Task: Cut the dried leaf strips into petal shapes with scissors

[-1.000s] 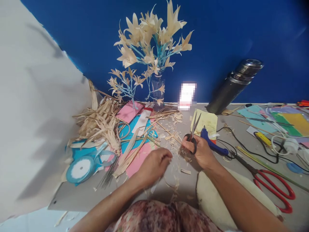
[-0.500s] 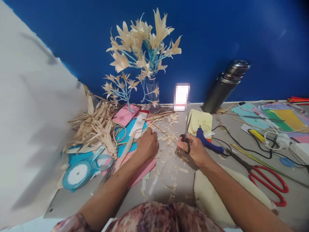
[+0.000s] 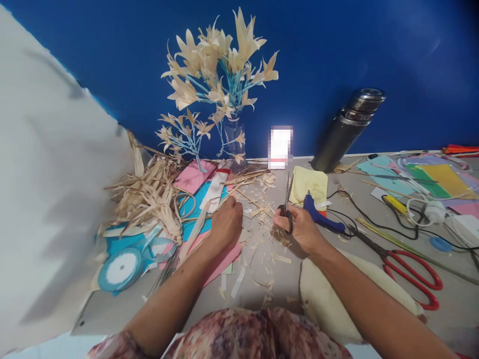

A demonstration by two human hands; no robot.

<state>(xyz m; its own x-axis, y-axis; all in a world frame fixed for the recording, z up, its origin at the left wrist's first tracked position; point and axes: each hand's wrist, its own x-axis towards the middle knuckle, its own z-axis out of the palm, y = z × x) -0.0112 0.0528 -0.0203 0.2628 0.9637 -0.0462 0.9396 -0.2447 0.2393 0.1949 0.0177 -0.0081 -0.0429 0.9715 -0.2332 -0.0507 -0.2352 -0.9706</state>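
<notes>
My right hand (image 3: 301,227) grips a small pair of black-handled scissors (image 3: 287,212), blades pointing up and away from me. My left hand (image 3: 227,219) is closed above the pink and blue paper; whatever its fingers hold is hidden from me. Dry straw-coloured scraps (image 3: 262,214) are scattered on the table between the two hands. Just right of the scissors lies a blue glue gun (image 3: 320,217), partly over a yellow paper sheet (image 3: 309,184). A pale dried husk strip (image 3: 196,229) runs beside my left hand.
Pale flowers on blue stems (image 3: 220,65) stand in a clear bottle (image 3: 235,139). A dark flask (image 3: 346,132) leans at the back wall. Left are dried husks (image 3: 145,194) and a ribbon roll (image 3: 121,269). Right are red-handled scissors (image 3: 415,274), cables (image 3: 396,227) and coloured sheets (image 3: 436,182).
The view has shifted slightly. Both hands stay in nearly the same places, and the scissors remain in my right hand.
</notes>
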